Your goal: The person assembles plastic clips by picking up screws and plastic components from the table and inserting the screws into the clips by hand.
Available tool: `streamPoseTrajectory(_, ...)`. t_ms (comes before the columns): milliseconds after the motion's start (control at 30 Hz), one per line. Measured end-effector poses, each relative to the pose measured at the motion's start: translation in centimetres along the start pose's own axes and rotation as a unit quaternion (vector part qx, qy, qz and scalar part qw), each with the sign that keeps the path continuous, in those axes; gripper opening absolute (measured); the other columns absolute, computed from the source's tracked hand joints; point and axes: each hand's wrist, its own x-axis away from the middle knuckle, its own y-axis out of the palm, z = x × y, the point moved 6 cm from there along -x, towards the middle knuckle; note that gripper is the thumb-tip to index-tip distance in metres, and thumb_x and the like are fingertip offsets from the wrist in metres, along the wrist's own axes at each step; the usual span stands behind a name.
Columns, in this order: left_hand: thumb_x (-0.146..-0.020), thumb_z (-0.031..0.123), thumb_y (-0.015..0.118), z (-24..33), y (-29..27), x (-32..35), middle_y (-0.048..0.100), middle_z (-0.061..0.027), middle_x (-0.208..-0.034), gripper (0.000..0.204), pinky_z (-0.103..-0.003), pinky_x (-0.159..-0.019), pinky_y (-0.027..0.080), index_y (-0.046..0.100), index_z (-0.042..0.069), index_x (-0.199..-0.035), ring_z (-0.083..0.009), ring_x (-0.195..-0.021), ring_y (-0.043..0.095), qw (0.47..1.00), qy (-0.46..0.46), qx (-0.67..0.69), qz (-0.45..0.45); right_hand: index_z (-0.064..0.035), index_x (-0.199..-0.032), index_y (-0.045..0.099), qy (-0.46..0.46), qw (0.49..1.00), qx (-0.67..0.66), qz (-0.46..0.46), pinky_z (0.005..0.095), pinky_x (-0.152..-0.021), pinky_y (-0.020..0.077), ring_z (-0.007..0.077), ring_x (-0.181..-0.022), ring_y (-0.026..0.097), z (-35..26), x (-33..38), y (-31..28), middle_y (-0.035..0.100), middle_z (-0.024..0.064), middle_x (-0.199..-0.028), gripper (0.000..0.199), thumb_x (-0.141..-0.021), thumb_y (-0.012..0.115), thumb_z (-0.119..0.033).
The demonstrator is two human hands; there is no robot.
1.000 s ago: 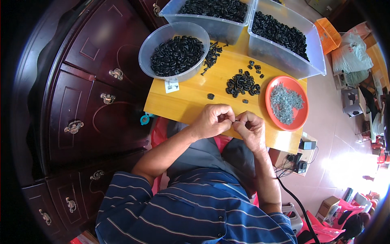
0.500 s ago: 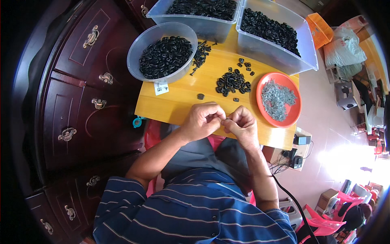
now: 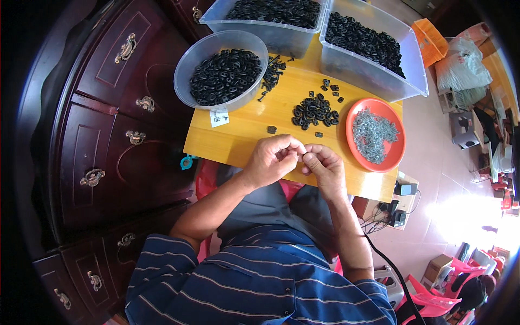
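Observation:
Over the front edge of the yellow table (image 3: 227, 142), my left hand (image 3: 273, 161) and my right hand (image 3: 326, 169) meet at the fingertips. Both are closed in a pinch; whatever lies between the fingers is too small and covered to name. Just beyond them is a loose pile of small black oval parts (image 3: 314, 112). One black piece (image 3: 271, 130) lies apart, above my left hand. To the right of my right hand, an orange-red plate (image 3: 351, 147) carries a heap of thin silvery metal pins or screws (image 3: 374, 135).
A round clear tub (image 3: 183, 89) of black rings stands at the left, with black screw-like pieces (image 3: 271, 76) beside it. Two clear bins (image 3: 260, 33) (image 3: 374, 80) of black parts line the back. Dark drawers (image 3: 108, 108) rise at the left; a cable (image 3: 387, 271) hangs at the right.
The whole view has shifted slightly, so the table appears a little further right and lower. My right fingers have changed their grip slightly, with the thumb now more bent over the fingertips.

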Motion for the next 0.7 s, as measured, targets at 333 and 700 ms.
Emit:
streamPoseTrajectory(333, -0.096, -0.002, 0.063, -0.5, -0.4, 0.1, 0.063, 0.0056, -0.085, 0.011, -0.017, -0.062, 0.045, 0.070, 0.001, -0.104, 0.0020, -0.070, 0.053, 0.997, -0.040, 0.059, 0.015, -0.0009, -0.124, 0.069, 0.036, 0.994, -0.096, 0.025, 0.0235, -0.069, 0.0516, 0.0074, -0.073, 0.060, -0.2, 0.4, 0.3, 0.070, 0.0009, -0.092, 0.028, -0.108, 0.061, -0.023)
streamPoseTrajectory(700, -0.099, 0.000, 0.063, -0.5, 0.1, 0.1, 0.061, 0.0062, -0.089, 0.014, -0.017, -0.070, 0.047, 0.068, 0.001, -0.112, 0.0010, -0.078, 0.056, 0.996, -0.051, 0.073, 0.006, -0.0023, -0.109, 0.069, 0.069, 0.991, -0.111, 0.011, 0.0241, -0.067, 0.0517, 0.0088, -0.071, 0.060, 1.2, 0.3, 0.7, 0.069, 0.0015, -0.088, 0.026, -0.109, 0.059, -0.026)
